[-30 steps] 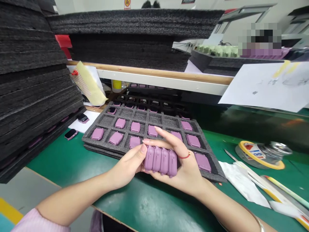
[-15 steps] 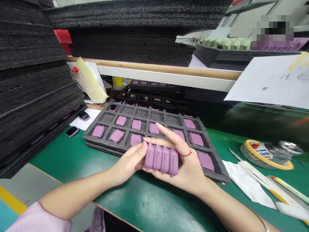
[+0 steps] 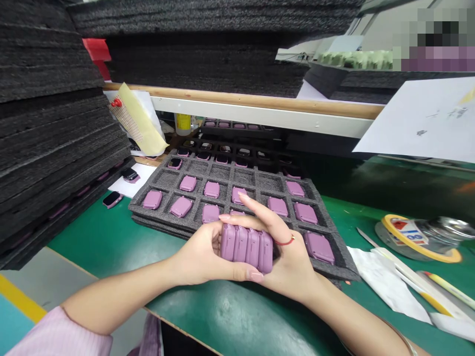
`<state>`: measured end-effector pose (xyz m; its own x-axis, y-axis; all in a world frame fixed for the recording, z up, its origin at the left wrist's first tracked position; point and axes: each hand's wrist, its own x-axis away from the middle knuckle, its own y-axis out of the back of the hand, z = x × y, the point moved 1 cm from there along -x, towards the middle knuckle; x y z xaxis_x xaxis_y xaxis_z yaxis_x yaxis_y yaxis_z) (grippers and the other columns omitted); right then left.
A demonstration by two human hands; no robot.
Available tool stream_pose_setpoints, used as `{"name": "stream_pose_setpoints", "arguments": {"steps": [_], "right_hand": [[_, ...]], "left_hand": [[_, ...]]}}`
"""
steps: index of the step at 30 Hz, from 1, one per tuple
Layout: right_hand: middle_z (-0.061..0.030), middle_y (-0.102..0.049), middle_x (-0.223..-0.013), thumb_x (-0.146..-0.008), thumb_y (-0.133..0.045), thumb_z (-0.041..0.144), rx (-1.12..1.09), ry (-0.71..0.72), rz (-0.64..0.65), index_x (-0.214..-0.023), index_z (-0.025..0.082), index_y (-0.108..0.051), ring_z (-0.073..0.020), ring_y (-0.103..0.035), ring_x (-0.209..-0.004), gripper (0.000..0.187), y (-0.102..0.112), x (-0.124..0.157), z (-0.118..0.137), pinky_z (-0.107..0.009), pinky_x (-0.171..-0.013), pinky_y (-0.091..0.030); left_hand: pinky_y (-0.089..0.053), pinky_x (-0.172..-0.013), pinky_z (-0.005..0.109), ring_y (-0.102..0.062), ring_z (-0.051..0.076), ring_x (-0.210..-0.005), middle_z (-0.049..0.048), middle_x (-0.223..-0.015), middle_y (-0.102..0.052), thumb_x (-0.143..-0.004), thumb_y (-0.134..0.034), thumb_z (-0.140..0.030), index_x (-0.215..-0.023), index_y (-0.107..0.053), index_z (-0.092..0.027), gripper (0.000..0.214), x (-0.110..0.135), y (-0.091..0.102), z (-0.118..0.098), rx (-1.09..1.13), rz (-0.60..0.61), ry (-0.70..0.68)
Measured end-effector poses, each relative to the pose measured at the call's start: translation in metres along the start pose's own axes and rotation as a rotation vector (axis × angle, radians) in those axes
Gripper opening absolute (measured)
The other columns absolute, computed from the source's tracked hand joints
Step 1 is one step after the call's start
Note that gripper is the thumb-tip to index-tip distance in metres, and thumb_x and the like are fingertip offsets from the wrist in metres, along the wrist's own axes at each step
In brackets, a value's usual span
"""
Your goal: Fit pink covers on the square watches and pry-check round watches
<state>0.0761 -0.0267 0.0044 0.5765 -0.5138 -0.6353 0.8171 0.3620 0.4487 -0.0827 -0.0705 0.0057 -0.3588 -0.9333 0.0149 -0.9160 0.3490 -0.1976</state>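
Holding four purple cases (image 3: 247,244) pressed side by side, the left hand (image 3: 200,257) and right hand (image 3: 295,264) clamp their fingers around the row from either end, just above the green bench (image 3: 111,237), at the near edge of the foam tray (image 3: 218,173).

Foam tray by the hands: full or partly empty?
Partly empty: purple cases sit in near pockets of the foam tray, but several far pockets show bare foam.
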Motion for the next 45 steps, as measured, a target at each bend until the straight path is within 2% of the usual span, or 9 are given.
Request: {"name": "stream_pose_setpoints", "arguments": {"steps": [5, 13, 19, 24, 29, 32, 35, 39, 45], "right_hand": [[-0.0061, -0.071, -0.129, -0.078, -0.082, 0.022, 0.011, 0.012, 0.003, -0.155, 0.029, -0.035, -0.0244, -0.071, -0.114, 0.090, 0.000, 0.002, -0.001, -0.034, -0.097, -0.061], [-0.0082, -0.056, -0.148, -0.079, -0.081, 0.019, -0.010, -0.003, 0.012, -0.160, 0.032, -0.022, -0.0238, -0.070, -0.116, 0.101, -0.001, 0.003, -0.001, -0.033, -0.101, -0.059], [-0.0109, -0.059, -0.145, -0.082, -0.080, 0.024, 0.014, 0.035, 0.034, -0.161, 0.027, -0.019, -0.0254, -0.068, -0.120, 0.100, -0.001, 0.004, -0.002, -0.038, -0.108, -0.054], [-0.0124, -0.057, -0.147, -0.095, -0.065, 0.026, 0.101, 0.158, 0.149, -0.162, 0.029, -0.009, -0.0252, -0.057, -0.133, 0.087, -0.002, 0.003, -0.002, -0.045, -0.111, -0.050], [-0.0136, -0.051, -0.152, -0.079, -0.082, 0.044, 0.018, 0.057, 0.142, -0.159, 0.028, -0.023, -0.0320, -0.053, -0.137, 0.101, 0.004, -0.002, 0.009, -0.052, -0.115, -0.044], [-0.0093, -0.064, -0.139, -0.080, -0.081, 0.041, -0.109, -0.162, 0.101, -0.147, 0.029, -0.047, -0.0284, -0.066, -0.122, 0.075, 0.007, -0.003, 0.012, -0.045, -0.105, -0.054], [-0.0054, -0.075, -0.121, -0.073, -0.087, 0.039, -0.152, -0.251, 0.101, -0.126, 0.026, -0.065, -0.0256, -0.074, -0.106, 0.060, 0.006, -0.004, 0.011, -0.039, -0.098, -0.059], [-0.0046, -0.077, -0.117, -0.061, -0.094, 0.040, -0.145, -0.230, 0.088, -0.122, 0.024, -0.068, -0.0251, -0.076, -0.101, 0.068, 0.007, -0.006, 0.009, -0.035, -0.094, -0.061], [-0.0049, -0.077, -0.115, -0.058, -0.095, 0.042, -0.133, -0.247, 0.106, -0.120, 0.025, -0.070, -0.0269, -0.076, -0.100, 0.069, 0.008, -0.007, 0.011, -0.036, -0.093, -0.063]], "left_hand": [[-0.057, -0.079, 0.030, -0.069, 0.019, -0.085, 0.0030, -0.089, -0.073, -0.065, -0.088, -0.026, -0.091, -0.071, -0.015, 0.033, 0.000, -0.001, -0.001, -0.080, -0.011, -0.005], [-0.056, -0.083, 0.035, -0.067, 0.021, -0.087, 0.0051, -0.093, -0.070, -0.065, -0.086, -0.031, -0.095, -0.068, -0.014, 0.038, 0.002, 0.000, -0.001, -0.148, -0.012, -0.002], [-0.051, -0.099, 0.039, -0.066, 0.023, -0.102, 0.0075, -0.109, -0.069, -0.067, -0.086, -0.027, -0.108, -0.068, -0.014, 0.046, 0.000, 0.000, 0.000, -0.112, 0.007, -0.054], [-0.053, -0.097, 0.037, -0.068, 0.023, -0.097, 0.0049, -0.094, -0.073, -0.063, -0.090, -0.026, -0.092, -0.073, -0.014, 0.036, -0.002, -0.001, -0.001, -0.089, -0.050, -0.074], [-0.054, -0.096, 0.037, -0.070, 0.025, -0.102, 0.0069, -0.103, -0.076, -0.061, -0.092, -0.030, -0.104, -0.075, -0.017, 0.049, 0.004, 0.001, -0.002, -0.241, -0.142, -0.154], [-0.054, -0.097, 0.036, -0.070, 0.025, -0.105, 0.0069, -0.111, -0.076, -0.068, -0.088, -0.034, -0.110, -0.074, -0.020, 0.046, 0.008, 0.003, 0.001, -0.364, -0.141, -0.293], [-0.057, -0.090, 0.032, -0.073, 0.022, -0.095, 0.0056, -0.110, -0.077, -0.070, -0.086, -0.041, -0.110, -0.075, -0.022, 0.045, 0.009, 0.005, 0.003, -0.442, -0.143, -0.377], [-0.058, -0.084, 0.030, -0.074, 0.021, -0.087, 0.0052, -0.106, -0.078, -0.073, -0.083, -0.048, -0.108, -0.076, -0.022, 0.044, 0.010, 0.004, 0.001, -0.499, -0.144, -0.421], [-0.059, -0.084, 0.029, -0.075, 0.020, -0.089, 0.0046, -0.107, -0.078, -0.074, -0.083, -0.045, -0.109, -0.076, -0.023, 0.042, 0.009, 0.003, 0.001, -0.517, -0.142, -0.441]]}}
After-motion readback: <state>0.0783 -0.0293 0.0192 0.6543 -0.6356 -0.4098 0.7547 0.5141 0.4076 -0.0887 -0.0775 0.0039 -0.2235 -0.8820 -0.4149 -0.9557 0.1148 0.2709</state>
